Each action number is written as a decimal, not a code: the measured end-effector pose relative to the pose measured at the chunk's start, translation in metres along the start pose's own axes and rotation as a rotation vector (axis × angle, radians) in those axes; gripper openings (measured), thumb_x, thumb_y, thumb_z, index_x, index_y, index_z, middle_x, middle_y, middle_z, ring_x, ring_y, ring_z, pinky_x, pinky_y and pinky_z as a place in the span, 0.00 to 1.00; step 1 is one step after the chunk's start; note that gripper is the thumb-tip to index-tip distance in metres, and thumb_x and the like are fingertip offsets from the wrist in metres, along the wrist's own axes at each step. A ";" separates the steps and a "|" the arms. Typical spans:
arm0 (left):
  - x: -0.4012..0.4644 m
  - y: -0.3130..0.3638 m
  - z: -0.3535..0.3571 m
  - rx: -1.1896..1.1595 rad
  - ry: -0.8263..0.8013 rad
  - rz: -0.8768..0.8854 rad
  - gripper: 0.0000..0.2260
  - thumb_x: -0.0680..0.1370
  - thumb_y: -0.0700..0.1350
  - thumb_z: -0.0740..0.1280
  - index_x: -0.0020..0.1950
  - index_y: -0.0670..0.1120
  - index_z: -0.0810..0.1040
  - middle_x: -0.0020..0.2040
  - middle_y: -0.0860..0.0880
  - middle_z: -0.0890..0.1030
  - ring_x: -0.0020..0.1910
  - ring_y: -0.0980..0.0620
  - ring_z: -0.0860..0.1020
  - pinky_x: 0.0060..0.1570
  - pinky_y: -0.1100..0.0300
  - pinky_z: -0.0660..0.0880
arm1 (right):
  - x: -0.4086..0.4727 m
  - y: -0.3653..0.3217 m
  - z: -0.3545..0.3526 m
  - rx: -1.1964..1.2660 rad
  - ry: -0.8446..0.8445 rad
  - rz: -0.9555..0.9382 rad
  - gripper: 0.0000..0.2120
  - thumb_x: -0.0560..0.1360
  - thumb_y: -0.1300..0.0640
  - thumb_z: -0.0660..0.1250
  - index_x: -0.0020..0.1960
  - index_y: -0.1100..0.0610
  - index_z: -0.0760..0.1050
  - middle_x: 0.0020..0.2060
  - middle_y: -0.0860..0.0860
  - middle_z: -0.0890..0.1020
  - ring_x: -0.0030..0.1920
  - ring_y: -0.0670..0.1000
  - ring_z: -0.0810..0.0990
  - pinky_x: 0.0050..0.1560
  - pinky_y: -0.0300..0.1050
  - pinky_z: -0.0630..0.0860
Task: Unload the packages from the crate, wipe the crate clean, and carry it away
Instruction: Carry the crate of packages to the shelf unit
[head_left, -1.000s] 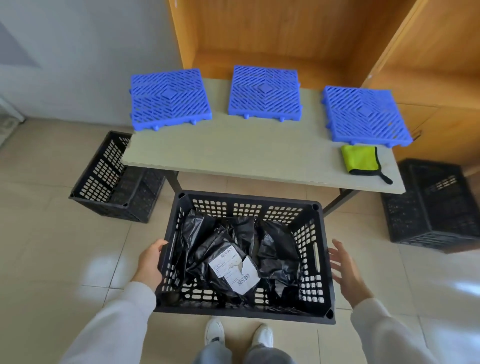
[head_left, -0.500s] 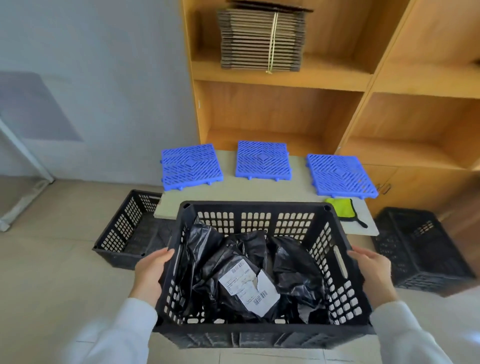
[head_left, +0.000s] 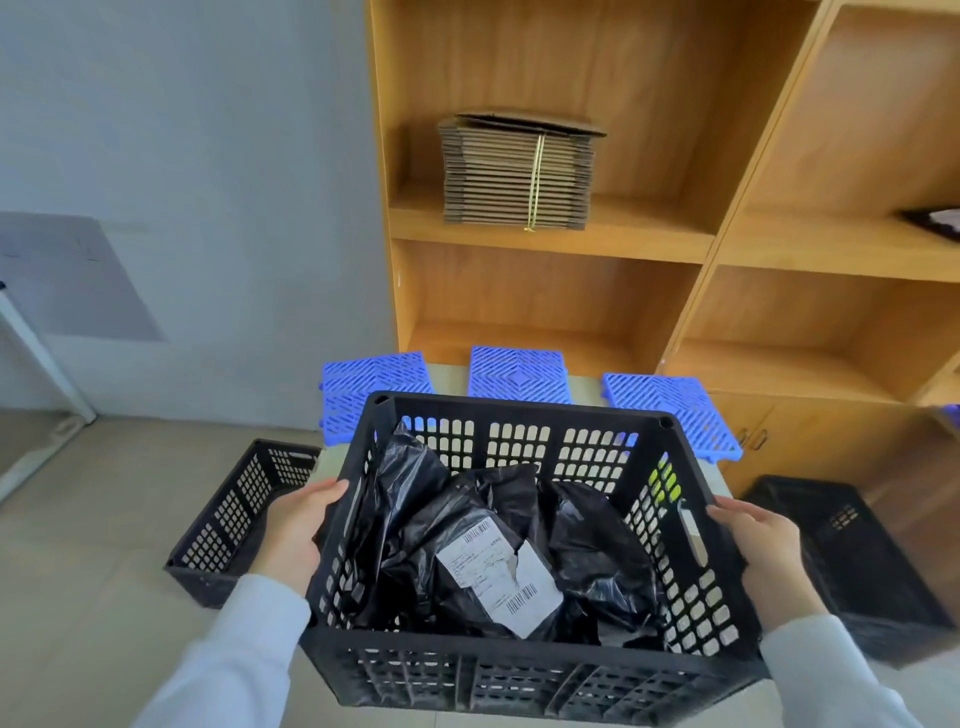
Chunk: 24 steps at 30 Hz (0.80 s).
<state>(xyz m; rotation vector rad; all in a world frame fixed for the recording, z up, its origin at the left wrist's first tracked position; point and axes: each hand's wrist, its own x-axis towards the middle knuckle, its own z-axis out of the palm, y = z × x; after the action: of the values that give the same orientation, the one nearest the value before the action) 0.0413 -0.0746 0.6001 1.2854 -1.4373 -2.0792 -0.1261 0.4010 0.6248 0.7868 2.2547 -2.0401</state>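
Crate: we are holding the black perforated plastic crate (head_left: 524, 670) up in front of us, off the floor, one hand on each side wall so the load stays level.
Left hand: our left hand (head_left: 296, 530) is gripping the crate's left wall, fingers curling over the edge by the handle slot.
Right hand: our right hand (head_left: 763, 540) is pressing the right wall beside its handle slot; we cannot tell whether its fingers are hooking in.
Packages: the crinkled black plastic mailer bags (head_left: 587, 540) are lying heaped inside, one with a white shipping label (head_left: 498, 571) facing up; none is unloaded yet.
Table: the pale table (head_left: 719, 480) just beyond is carrying three blue slotted plastic mats (head_left: 519, 374), likely landing spots for packages.
Floor: two more black crates (head_left: 234, 519) are sitting either side.
Shelving: the wooden shelf unit (head_left: 779, 171) behind is storing a strapped bundle of flat cardboard (head_left: 517, 176).
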 end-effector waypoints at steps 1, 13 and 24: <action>0.005 0.002 0.006 -0.008 0.014 -0.008 0.12 0.71 0.39 0.79 0.54 0.46 0.86 0.61 0.44 0.83 0.65 0.44 0.78 0.71 0.44 0.70 | 0.006 -0.004 0.004 -0.004 0.001 -0.003 0.13 0.72 0.68 0.74 0.56 0.61 0.83 0.53 0.64 0.84 0.52 0.63 0.84 0.60 0.60 0.79; 0.076 0.013 0.090 0.025 0.098 -0.039 0.15 0.71 0.39 0.79 0.57 0.44 0.86 0.63 0.44 0.82 0.65 0.45 0.77 0.71 0.46 0.70 | 0.108 -0.023 0.050 0.011 -0.029 0.040 0.10 0.72 0.69 0.74 0.52 0.60 0.83 0.56 0.62 0.83 0.54 0.62 0.82 0.61 0.55 0.77; 0.124 0.023 0.148 -0.037 0.061 -0.023 0.18 0.76 0.35 0.74 0.66 0.38 0.81 0.67 0.44 0.80 0.70 0.46 0.74 0.72 0.53 0.66 | 0.192 -0.031 0.092 -0.018 -0.024 0.086 0.09 0.71 0.69 0.75 0.46 0.56 0.82 0.63 0.61 0.81 0.64 0.62 0.79 0.69 0.61 0.72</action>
<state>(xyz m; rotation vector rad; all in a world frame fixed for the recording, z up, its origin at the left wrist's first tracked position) -0.1516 -0.0810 0.5730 1.3454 -1.3581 -2.0532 -0.3351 0.3828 0.5768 0.8385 2.1831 -1.9790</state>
